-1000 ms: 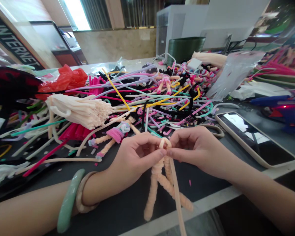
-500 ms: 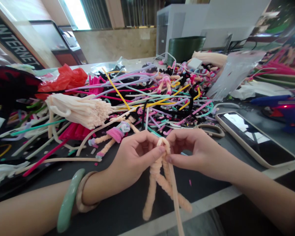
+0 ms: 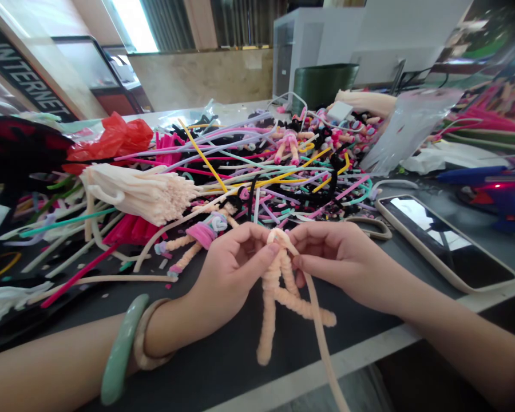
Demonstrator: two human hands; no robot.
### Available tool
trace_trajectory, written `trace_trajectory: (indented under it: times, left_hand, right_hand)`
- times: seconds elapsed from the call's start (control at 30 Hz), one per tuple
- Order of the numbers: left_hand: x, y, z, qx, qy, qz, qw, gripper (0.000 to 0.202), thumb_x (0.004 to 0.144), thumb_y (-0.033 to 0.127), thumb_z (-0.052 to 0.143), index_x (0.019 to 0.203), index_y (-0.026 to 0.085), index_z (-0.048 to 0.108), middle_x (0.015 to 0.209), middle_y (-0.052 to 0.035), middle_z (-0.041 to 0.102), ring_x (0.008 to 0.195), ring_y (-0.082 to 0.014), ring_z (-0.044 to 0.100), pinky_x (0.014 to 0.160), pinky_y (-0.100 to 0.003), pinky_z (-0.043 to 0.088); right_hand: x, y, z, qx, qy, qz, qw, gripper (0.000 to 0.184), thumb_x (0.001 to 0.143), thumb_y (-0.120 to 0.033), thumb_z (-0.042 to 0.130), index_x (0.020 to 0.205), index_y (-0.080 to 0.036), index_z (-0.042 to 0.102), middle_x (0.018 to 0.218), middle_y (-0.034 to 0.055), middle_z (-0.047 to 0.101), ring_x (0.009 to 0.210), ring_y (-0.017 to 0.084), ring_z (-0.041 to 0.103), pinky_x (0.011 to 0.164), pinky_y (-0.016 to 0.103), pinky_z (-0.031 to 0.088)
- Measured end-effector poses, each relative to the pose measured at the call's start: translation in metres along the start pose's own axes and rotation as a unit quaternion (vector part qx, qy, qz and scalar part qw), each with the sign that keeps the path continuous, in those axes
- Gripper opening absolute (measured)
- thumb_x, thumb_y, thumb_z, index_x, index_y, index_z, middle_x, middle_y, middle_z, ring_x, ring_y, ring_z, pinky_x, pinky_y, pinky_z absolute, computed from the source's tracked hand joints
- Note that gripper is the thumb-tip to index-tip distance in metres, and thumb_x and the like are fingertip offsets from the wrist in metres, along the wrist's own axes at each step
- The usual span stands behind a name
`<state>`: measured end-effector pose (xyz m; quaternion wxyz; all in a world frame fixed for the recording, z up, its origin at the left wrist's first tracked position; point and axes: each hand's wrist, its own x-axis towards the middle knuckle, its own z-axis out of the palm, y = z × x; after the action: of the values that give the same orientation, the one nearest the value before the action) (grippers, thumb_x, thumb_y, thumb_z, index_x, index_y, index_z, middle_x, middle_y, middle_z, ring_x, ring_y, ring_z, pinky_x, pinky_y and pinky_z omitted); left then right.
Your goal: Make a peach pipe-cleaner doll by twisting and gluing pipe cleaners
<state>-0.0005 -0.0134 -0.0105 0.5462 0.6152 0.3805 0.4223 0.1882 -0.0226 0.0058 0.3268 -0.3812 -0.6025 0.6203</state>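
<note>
Left hand [image 3: 236, 274] and right hand [image 3: 339, 260] pinch the looped top of a peach pipe-cleaner figure [image 3: 274, 292], held over the desk [image 3: 223, 343]. A pipe-cleaner doll [image 3: 203, 234] lies just beyond the left hand, a phone [image 3: 444, 240] lies right, and a multicoloured pipe-cleaner heap [image 3: 257, 166] lies behind.

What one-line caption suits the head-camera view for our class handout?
Left hand and right hand pinch a peach pipe-cleaner doll before a heap of pipe cleaners.

A pipe-cleaner heap [image 3: 257, 177] blocks the left hand [image 3: 236, 274]. The right hand [image 3: 343, 263] can reach the phone [image 3: 444, 243] across the table [image 3: 223, 355].
</note>
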Motion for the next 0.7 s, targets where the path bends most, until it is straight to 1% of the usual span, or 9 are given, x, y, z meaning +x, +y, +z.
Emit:
trace_trajectory:
  times: [0.1,0.2,0.3,0.33,0.4,0.47,0.5,0.57,0.7]
  left_hand:
    - [0.0002,-0.0002,0.0004,-0.005,0.001,0.006,1.000,0.010,0.087,0.024,0.062,0.082,0.015,0.060,0.074,0.0015,0.062,0.068,-0.0088,0.058,0.062,-0.017,0.047]
    - [-0.0001,-0.0020,0.0001,-0.017,-0.009,-0.001,1.000,0.011,0.087,0.026,0.061,0.084,0.016,0.059,0.075,0.0014,0.061,0.068,-0.0093,0.058,0.063,-0.019,0.047]
    - [-0.0006,-0.0032,-0.0006,-0.018,-0.023,-0.030,0.999,0.015,0.087,0.031,0.061,0.085,0.016,0.056,0.072,0.0012,0.059,0.065,-0.0106,0.057,0.064,-0.023,0.049]
    - [-0.0007,-0.0033,-0.0008,-0.013,-0.021,-0.032,0.999,0.016,0.087,0.032,0.062,0.086,0.017,0.056,0.072,0.0014,0.058,0.065,-0.0107,0.056,0.065,-0.024,0.049]
    - [-0.0004,-0.0032,-0.0009,-0.004,-0.018,-0.034,0.999,0.017,0.086,0.033,0.062,0.086,0.017,0.056,0.072,0.0014,0.058,0.065,-0.0108,0.056,0.065,-0.024,0.049]
    - [0.0000,-0.0030,-0.0007,-0.001,-0.017,-0.030,0.999,0.018,0.087,0.033,0.062,0.085,0.017,0.056,0.073,0.0012,0.058,0.065,-0.0108,0.056,0.065,-0.024,0.049]
    - [0.0002,-0.0030,-0.0006,-0.001,-0.017,-0.028,0.999,0.018,0.087,0.033,0.062,0.085,0.017,0.056,0.073,0.0012,0.058,0.065,-0.0107,0.056,0.065,-0.024,0.048]
    - [0.0005,-0.0032,-0.0004,-0.002,-0.019,-0.024,1.000,0.017,0.087,0.032,0.062,0.085,0.017,0.057,0.073,0.0014,0.058,0.065,-0.0105,0.057,0.065,-0.023,0.048]
    - [0.0008,-0.0037,-0.0006,0.003,-0.018,-0.013,1.000,0.016,0.088,0.032,0.061,0.085,0.017,0.057,0.075,0.0007,0.061,0.069,-0.0114,0.059,0.065,-0.022,0.047]
  right_hand:
    - [0.0009,-0.0008,0.0001,-0.014,0.015,-0.009,1.000,0.013,0.082,-0.010,0.055,0.087,-0.018,0.063,0.073,-0.0028,0.061,0.058,0.009,0.059,0.057,0.022,0.050]
    - [0.0010,0.0002,-0.0003,-0.059,0.053,-0.026,0.996,0.013,0.081,-0.009,0.055,0.083,-0.018,0.065,0.069,-0.0042,0.057,0.049,0.005,0.048,0.045,0.018,0.038]
    - [0.0006,0.0017,-0.0016,-0.092,0.077,-0.049,0.992,0.015,0.083,-0.010,0.055,0.082,-0.017,0.068,0.066,-0.0046,0.056,0.048,0.004,0.039,0.041,0.018,0.028]
    - [0.0006,0.0021,-0.0021,-0.096,0.078,-0.054,0.991,0.014,0.083,-0.011,0.055,0.082,-0.017,0.068,0.066,-0.0045,0.055,0.049,0.004,0.039,0.042,0.019,0.027]
    - [0.0010,0.0027,-0.0026,-0.100,0.076,-0.061,0.990,0.012,0.085,-0.014,0.056,0.081,-0.016,0.068,0.067,-0.0036,0.056,0.054,0.006,0.041,0.046,0.020,0.029]
    - [0.0015,0.0028,-0.0024,-0.097,0.073,-0.059,0.991,0.010,0.086,-0.021,0.060,0.082,-0.016,0.068,0.070,-0.0019,0.057,0.061,0.008,0.045,0.052,0.022,0.033]
    - [0.0017,0.0028,-0.0020,-0.094,0.071,-0.057,0.991,0.011,0.086,-0.025,0.062,0.082,-0.016,0.067,0.072,-0.0012,0.057,0.063,0.009,0.046,0.054,0.022,0.034]
    - [0.0019,0.0024,-0.0011,-0.088,0.068,-0.052,0.992,0.016,0.086,-0.031,0.063,0.082,-0.016,0.067,0.070,-0.0013,0.057,0.062,0.009,0.045,0.053,0.023,0.034]
    - [0.0015,0.0015,0.0008,-0.075,0.077,-0.064,0.992,0.017,0.088,-0.030,0.062,0.081,-0.015,0.065,0.064,-0.0038,0.053,0.056,0.006,0.042,0.047,0.020,0.030]
